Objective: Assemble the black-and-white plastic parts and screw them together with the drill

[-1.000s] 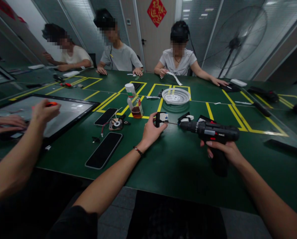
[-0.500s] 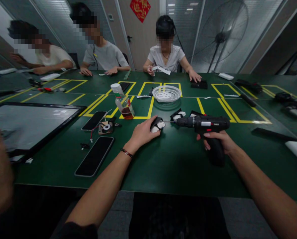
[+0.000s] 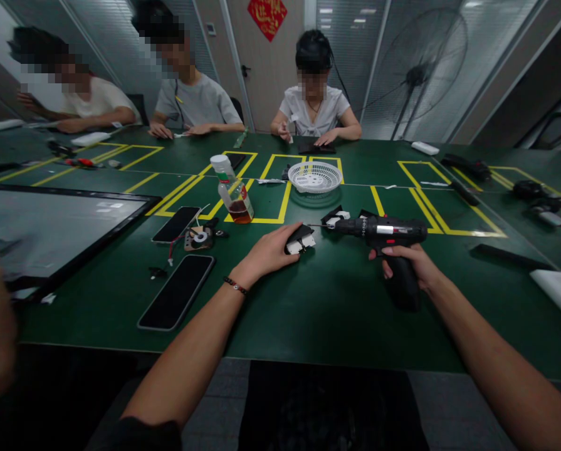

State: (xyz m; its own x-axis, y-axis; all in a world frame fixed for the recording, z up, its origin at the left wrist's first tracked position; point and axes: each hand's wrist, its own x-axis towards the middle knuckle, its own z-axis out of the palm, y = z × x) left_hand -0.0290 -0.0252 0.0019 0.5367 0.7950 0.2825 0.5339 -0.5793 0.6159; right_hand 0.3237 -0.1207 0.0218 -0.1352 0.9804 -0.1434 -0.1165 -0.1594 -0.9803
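My left hand (image 3: pixel 273 254) is closed around a small black-and-white part (image 3: pixel 301 240), holding it at the table surface. In my right hand (image 3: pixel 412 260) is a black cordless drill (image 3: pixel 395 232), gripped by its handle and pointing left. Its thin bit reaches toward the top of the part; whether the tip touches it I cannot tell. Behind the drill's chuck lie similar black-and-white pieces (image 3: pixel 337 217), partly hidden by the drill.
Left of my left arm are a large phone (image 3: pixel 177 293), a smaller phone (image 3: pixel 177 224), a small wired component (image 3: pixel 199 238) and a framed panel (image 3: pixel 64 241). A bottle (image 3: pixel 235 194) and white basket (image 3: pixel 314 177) stand ahead. Three people sit across the green table (image 3: pixel 280 326).
The part in my left hand has tilted, showing more of its white face. The drill has shifted slightly left. Across the table, a person's hand has moved left with a black object.
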